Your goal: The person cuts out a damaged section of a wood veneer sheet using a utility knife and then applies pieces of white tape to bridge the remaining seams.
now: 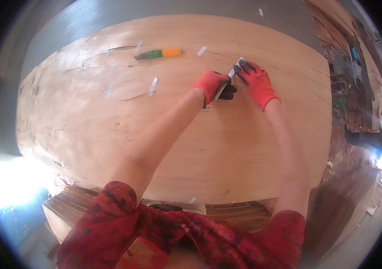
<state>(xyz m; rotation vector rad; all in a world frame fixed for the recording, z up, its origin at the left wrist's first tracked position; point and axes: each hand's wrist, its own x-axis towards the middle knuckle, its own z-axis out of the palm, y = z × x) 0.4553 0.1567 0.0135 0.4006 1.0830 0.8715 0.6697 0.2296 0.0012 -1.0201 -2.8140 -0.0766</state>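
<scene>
A large pale wood veneer sheet [155, 134] lies under both hands. My left hand [212, 86], in a red glove with dark fingers and palm, is closed around the lower part of a white tape strip [232, 72]. The strip runs slantwise up and right from it. At the strip's far end, the dark fingertips of my right hand [257, 81], gloved the same way, grip the tape close to the wood. Left of the hands lies a putty knife-like tool with a green and yellow handle [164, 53] and a dark blade.
Short tape pieces [154, 86] are stuck over the sheet, some beside cracks [123, 48]. A grey surface [177, 9] extends beyond the far edge. Stacked veneer sheets [240, 215] stand along the near edge, with more brown veneer piles [348, 201] at the right.
</scene>
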